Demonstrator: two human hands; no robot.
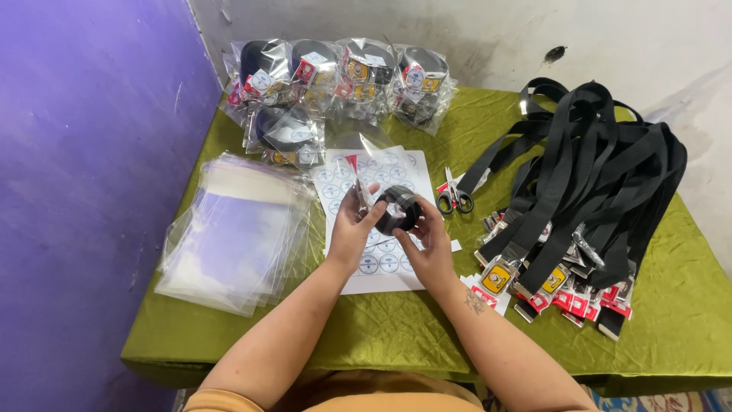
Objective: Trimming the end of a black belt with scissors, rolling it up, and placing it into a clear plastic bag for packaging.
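Note:
Both my hands hold a rolled black belt [398, 209] above a white sheet of round stickers [379, 263] at the table's middle. My left hand [352, 229] grips the roll's left side and also touches a clear plastic bag [364, 155] that stands up from it. My right hand [428, 238] cups the roll from the right and below. The belt's buckle is hidden between my fingers.
A stack of clear empty bags [232, 236] lies at the left. Several bagged belts [335, 80] are piled at the back. Loose black belts with buckles and red tags [579, 191] heap at the right. Scissors [455, 194] lie beside the sticker sheet. A green cloth [671, 305] covers the table.

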